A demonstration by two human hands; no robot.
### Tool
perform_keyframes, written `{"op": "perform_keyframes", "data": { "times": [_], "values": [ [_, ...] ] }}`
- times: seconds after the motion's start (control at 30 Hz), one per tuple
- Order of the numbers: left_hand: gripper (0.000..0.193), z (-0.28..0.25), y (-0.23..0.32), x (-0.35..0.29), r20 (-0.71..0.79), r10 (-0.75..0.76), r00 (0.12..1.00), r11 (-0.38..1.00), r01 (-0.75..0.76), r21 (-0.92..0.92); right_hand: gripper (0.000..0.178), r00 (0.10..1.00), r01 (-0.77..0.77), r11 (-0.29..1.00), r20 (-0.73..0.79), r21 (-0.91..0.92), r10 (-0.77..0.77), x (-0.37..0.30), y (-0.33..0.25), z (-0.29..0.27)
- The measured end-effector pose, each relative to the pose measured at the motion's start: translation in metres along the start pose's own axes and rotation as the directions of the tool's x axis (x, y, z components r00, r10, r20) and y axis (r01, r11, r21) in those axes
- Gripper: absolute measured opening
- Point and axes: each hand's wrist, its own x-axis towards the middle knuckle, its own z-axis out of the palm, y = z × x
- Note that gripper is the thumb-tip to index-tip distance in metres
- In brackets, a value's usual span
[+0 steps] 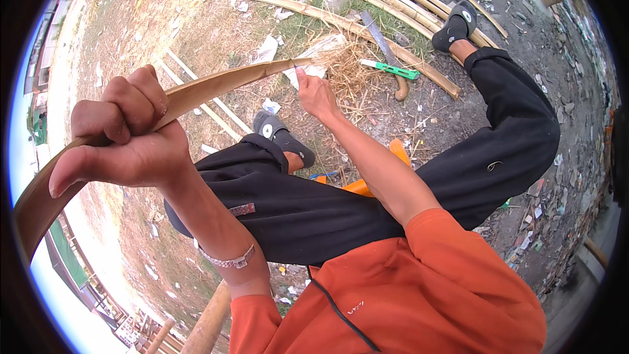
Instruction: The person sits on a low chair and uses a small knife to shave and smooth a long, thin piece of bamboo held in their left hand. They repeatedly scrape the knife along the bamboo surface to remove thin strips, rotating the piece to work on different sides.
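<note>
A long, flat bamboo strip runs from the lower left, past my raised left hand, to a narrow end in front of me. My left hand is closed round it, fingers over the top and thumb along the lower side. At the narrow end, my right hand has its fingers curled and its thumb tip against the strip. A small dark spot shows at that thumb tip; what the fingers hold, if anything, is hidden. On the ground beyond lie a green utility knife and a saw-like blade with a curved wooden handle.
Split bamboo lengths lie at the far side, near my right foot. Two pale strips lie left of my left foot. Shavings are heaped by the knife. An orange seat shows between my legs.
</note>
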Motion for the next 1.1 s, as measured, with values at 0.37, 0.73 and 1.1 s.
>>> {"op": "perform_keyframes", "data": {
  "times": [0.37,0.73,1.1],
  "values": [
    [0.066,-0.001,0.002,-0.005,0.020,-0.023,1.000,0.999,0.024,-0.028,0.067,0.991,-0.115,0.989,0.052,-0.092,0.120,-0.001,0.011,-0.004],
    [0.066,-0.014,-0.005,-0.003,0.115,0.027,0.993,0.980,-0.004,-0.199,0.065,0.982,-0.187,0.975,-0.015,-0.117,0.187,0.016,0.035,0.007],
    [0.066,-0.019,-0.008,-0.005,0.113,0.033,0.993,0.973,-0.006,-0.231,0.064,0.990,-0.137,0.987,0.027,-0.084,0.140,0.024,0.039,0.015]
  ]
}}
